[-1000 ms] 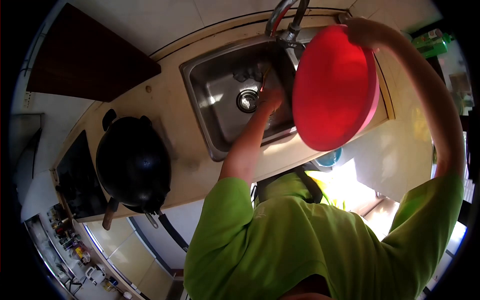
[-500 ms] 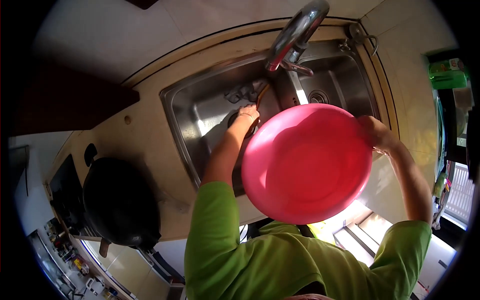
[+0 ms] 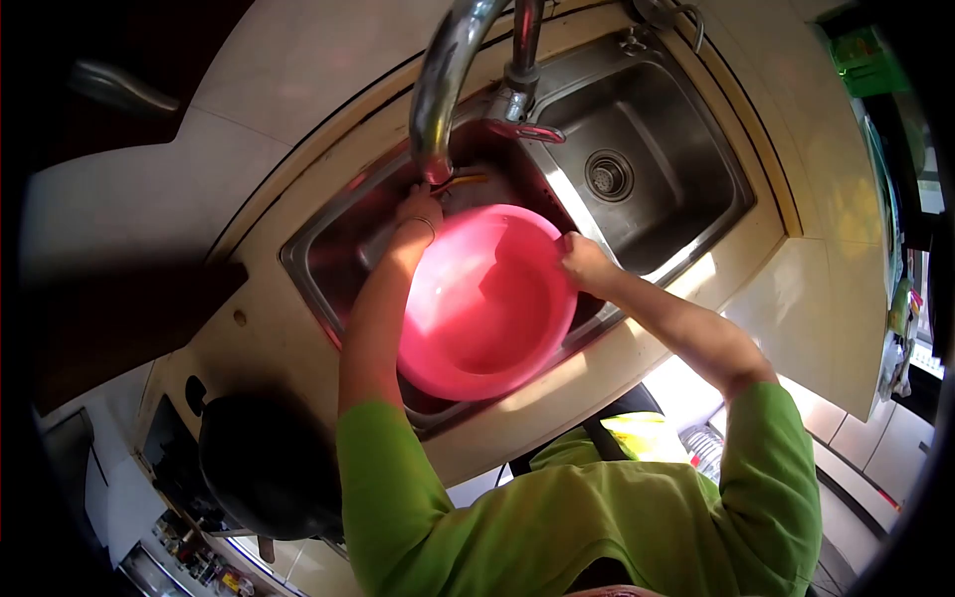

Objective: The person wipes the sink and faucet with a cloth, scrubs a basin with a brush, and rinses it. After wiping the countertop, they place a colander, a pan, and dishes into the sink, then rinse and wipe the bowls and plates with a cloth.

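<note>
A round pink plastic basin (image 3: pixel 477 348) sits tilted in the left sink bowl, its inside facing me. My right hand (image 3: pixel 589 265) is closed on its right rim. Beyond the basin's upper left rim, my left hand (image 3: pixel 420 207) reaches under the tap spout (image 3: pixel 434 129), fingers bent together. A slim orange, stick-like thing (image 3: pixel 464 181) juts out right at those fingertips; I cannot tell what it is. The basin hides much of the left sink bowl (image 3: pixel 310 261).
To the right is the second steel sink bowl (image 3: pixel 686 149) with a round drain strainer (image 3: pixel 609 176). The tap lever (image 3: pixel 527 130) reaches over the divider. A black wok (image 3: pixel 259 463) stands at lower left, beyond the counter (image 3: pixel 239 348). A dark cabinet edge (image 3: pixel 129 318) juts in at left.
The pink basin has come down and left into the left sink bowl with my right hand on it. My left hand has shifted toward the tap. The camera view has turned.
</note>
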A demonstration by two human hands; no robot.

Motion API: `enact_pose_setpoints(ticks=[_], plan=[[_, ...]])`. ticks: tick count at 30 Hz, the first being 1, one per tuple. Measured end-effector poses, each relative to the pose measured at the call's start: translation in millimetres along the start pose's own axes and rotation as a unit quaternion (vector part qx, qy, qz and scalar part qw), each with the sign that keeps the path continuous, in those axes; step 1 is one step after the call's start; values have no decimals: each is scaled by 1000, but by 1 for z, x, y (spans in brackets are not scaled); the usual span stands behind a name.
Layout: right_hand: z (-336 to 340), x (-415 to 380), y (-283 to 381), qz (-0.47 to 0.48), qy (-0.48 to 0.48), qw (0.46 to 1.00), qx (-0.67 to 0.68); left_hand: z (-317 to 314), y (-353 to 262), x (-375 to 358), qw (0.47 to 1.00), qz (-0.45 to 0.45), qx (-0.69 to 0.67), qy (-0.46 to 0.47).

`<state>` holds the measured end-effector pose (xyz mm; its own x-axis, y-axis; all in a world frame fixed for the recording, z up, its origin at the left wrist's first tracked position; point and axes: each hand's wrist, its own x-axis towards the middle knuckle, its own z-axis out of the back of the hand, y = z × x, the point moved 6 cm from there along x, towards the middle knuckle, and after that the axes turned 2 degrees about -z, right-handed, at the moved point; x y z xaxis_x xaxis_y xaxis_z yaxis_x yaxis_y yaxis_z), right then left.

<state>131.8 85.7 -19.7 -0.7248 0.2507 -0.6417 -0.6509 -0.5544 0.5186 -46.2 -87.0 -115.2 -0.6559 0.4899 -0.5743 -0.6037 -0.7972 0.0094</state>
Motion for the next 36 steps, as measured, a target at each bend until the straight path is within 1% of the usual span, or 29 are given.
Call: enact_pose_setpoints(ticks=[1, 2, 3, 4, 5, 7, 8, 10, 11, 13, 14, 16, 17, 19, 20, 21, 22, 23, 25, 26, 27, 29, 30, 31, 32, 33, 34, 35, 36], plan=[[-10, 4, -3, 1, -6, 1000, 15, -8, 5, 8, 999, 16, -11, -32], [-21, 11, -9, 2, -13, 999, 32, -16, 9, 16, 999, 10, -7, -33], [-36, 21, -20, -3, -24, 997, 72, -28, 14, 25, 998, 35, -47, -11], [-45, 26, -24, -8, -27, 996, 80, -31, 15, 33, 994, 61, -88, 6], [-54, 28, -27, -14, -29, 995, 89, -15, 5, 25, 995, 52, -83, 5], [-69, 39, -32, -7, -18, 995, 101, 15, -22, 4, 999, -39, 14, -32], [-76, 46, -32, 7, -19, 991, 136, 15, -26, 7, 998, -45, 17, -33], [-82, 53, -33, -2, -19, 993, 115, 16, -23, 12, 1000, -9, 15, -14], [-82, 53, -31, -12, -15, 996, 91, 17, -24, 12, 1000, -13, 19, -16], [-88, 58, -32, -17, -11, 996, 90, 21, -24, 10, 999, 16, -21, -29], [-90, 59, -30, -19, -14, 998, 59, 21, -25, 11, 999, 10, -19, -33], [-94, 59, -23, -9, -26, 1000, 11, 23, -40, 9, 979, -59, 189, -53], [-95, 58, -21, -11, -30, 999, 12, 26, -45, 8, 978, -63, 190, -55], [-96, 54, -18, -49, 0, 998, -34, 33, -62, 7, 959, -99, 256, -71], [-91, 55, -18, -124, -12, 992, -4, 31, -67, 10, 957, -104, 258, -77], [-81, 54, -16, -126, -21, 992, -2, 32, -73, 16, 947, -95, 277, -130], [-66, 45, 9, -14, 14, 992, -127, 38, -79, 20, 934, -86, 294, -182], [-57, 30, 34, 96, 52, 962, -248, 48, -86, 18, 933, -89, 294, -188], [-24, 7, 74, 167, 38, 944, -281, 60, -97, 13, 942, -99, 305, -96], [-17, 5, 85, 197, 17, 940, -279, 63, -101, 16, 940, -104, 307, -105], [-9, 4, 93, 223, -5, 935, -275, 65, -99, 18, 954, -92, 259, -119], [14, -6, 102, 300, -10, 950, -83, 71, -94, 12, 971, -63, 185, -141], [-1, 11, 81, 194, 120, 939, 258, 75, -91, 3, 976, -42, 151, -151], [-14, 34, 56, 150, -96, 983, -39, 82, -92, -13, 977, -38, 138, -160], [-26, 32, 52, 256, -132, 918, -273, 79, -86, -20, 976, -22, 144, -160], [-23, 29, 59, 265, -106, 938, -195, 79, -80, -26, 981, -15, 107, -164], [-17, 35, 66, 212, -111, 964, -117, 87, -80, -38, 989, 23, 73, -127], [7, 12, 85, 247, -92, 961, -88, 86, -76, -43, 991, 29, 43, -124], [31, -8, 97, 301, -106, 947, -34, 73, -58, -31, 994, 56, -50, -76]])
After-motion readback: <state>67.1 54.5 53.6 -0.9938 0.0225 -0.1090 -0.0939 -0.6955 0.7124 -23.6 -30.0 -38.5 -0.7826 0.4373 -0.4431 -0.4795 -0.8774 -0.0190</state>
